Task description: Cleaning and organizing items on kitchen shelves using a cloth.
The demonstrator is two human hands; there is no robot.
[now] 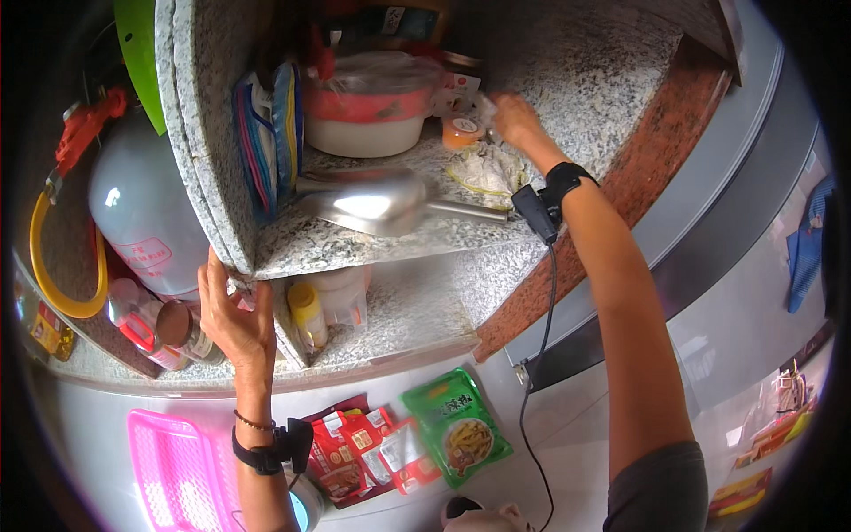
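Observation:
My left hand (236,316) grips the front edge of the granite divider (203,166), fingers on one side and thumb on the other. Inside the upper granite compartment, my right hand (522,126) is blurred, its curled fingers at a crumpled clear plastic packet (487,112). Beside that packet stands a small orange-filled tub (463,132). A whitish cloth with a yellow-green edge (488,171) lies below it. Nearer the shelf front rests a metal scoop (382,203), its handle pointing right. A red-and-white pot (365,110), covered with clear plastic, stands behind the scoop.
Folded cloths (266,143) lean against the divider. Left of it is a grey gas cylinder (146,206) with a yellow hose (40,266). Below, a yellow-capped bottle (307,312) stands in the lower compartment. A pink basket (176,472), red food packets (362,452) and a green packet (459,425) are on the floor.

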